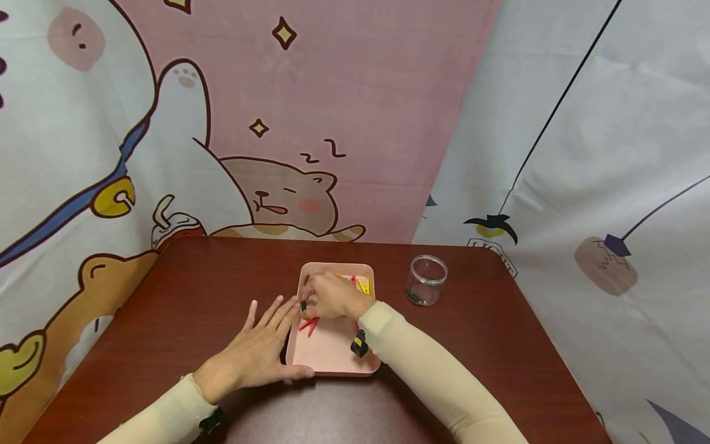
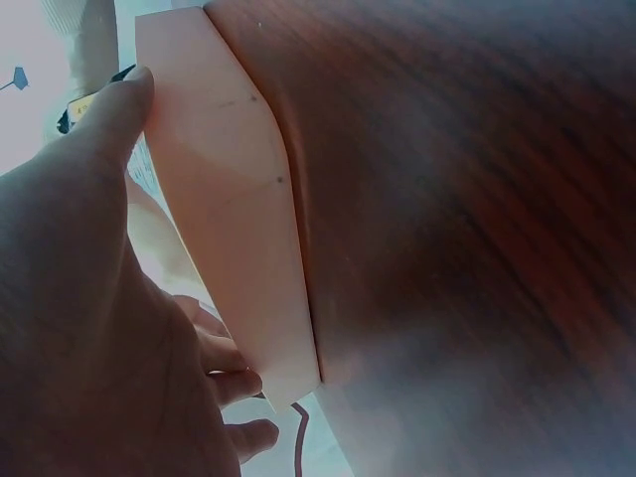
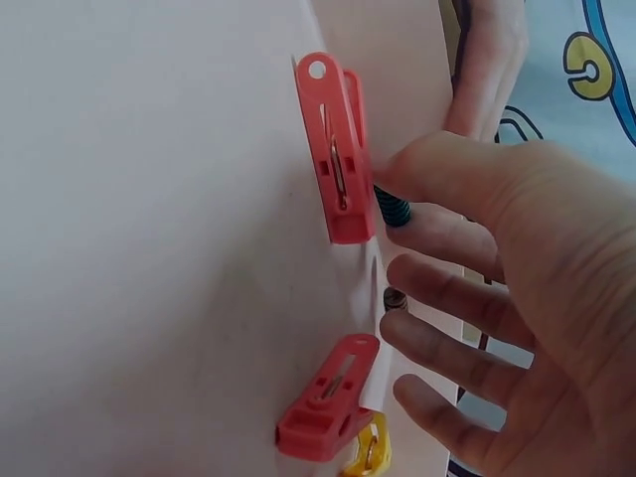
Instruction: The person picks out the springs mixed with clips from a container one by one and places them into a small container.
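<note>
My right hand (image 1: 331, 296) reaches into a pink tray (image 1: 333, 361). Between its thumb and index finger is a small dark green ribbed piece (image 3: 394, 207), pinched near the tray's side wall. Another small dark ribbed piece (image 3: 396, 299) lies by the middle fingers. A red clothespin (image 3: 336, 149) is right beside the thumb tip; a second red clothespin (image 3: 328, 402) and a yellow clothespin (image 3: 370, 447) lie farther along. My left hand (image 1: 261, 350), fingers spread, rests against the tray's left side, its thumb at the near edge.
A clear round jar (image 1: 426, 280) stands on the brown table (image 1: 471, 345) to the right of the tray, with something small and dark at its bottom. Behind the table hangs a printed cartoon cloth (image 1: 360, 80).
</note>
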{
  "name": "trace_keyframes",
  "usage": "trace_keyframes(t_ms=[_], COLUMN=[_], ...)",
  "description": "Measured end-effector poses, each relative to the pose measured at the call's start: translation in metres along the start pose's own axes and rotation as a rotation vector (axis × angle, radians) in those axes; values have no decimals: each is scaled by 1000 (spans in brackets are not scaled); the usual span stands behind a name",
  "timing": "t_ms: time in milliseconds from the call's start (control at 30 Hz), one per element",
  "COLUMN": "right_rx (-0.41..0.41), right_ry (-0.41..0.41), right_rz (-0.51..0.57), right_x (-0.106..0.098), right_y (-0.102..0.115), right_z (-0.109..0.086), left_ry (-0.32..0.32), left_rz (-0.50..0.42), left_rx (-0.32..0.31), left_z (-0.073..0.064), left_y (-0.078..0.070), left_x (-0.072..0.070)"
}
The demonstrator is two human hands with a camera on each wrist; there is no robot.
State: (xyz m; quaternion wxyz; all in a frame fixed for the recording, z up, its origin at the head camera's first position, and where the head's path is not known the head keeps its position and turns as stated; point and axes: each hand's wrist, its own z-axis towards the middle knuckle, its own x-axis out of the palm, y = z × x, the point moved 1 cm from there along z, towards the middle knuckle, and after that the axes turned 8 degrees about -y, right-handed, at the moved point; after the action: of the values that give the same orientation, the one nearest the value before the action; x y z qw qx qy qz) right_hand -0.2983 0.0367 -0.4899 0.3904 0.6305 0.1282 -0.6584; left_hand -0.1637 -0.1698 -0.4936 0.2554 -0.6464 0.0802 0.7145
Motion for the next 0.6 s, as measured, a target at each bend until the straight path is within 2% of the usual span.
trace_keyframes(t_ms=[333, 600], right_rx=[-29, -83], right_ry=[-38, -59], right_rz=[24, 56], right_x=[-10, -20], right_y=[-4, -6], right_z=[-4, -9], left_ry=[-11, -5], left_rz=[13, -6], left_rx=[7, 6], left_z=[-1, 0], left_y=[0, 1], left_x=[0, 0])
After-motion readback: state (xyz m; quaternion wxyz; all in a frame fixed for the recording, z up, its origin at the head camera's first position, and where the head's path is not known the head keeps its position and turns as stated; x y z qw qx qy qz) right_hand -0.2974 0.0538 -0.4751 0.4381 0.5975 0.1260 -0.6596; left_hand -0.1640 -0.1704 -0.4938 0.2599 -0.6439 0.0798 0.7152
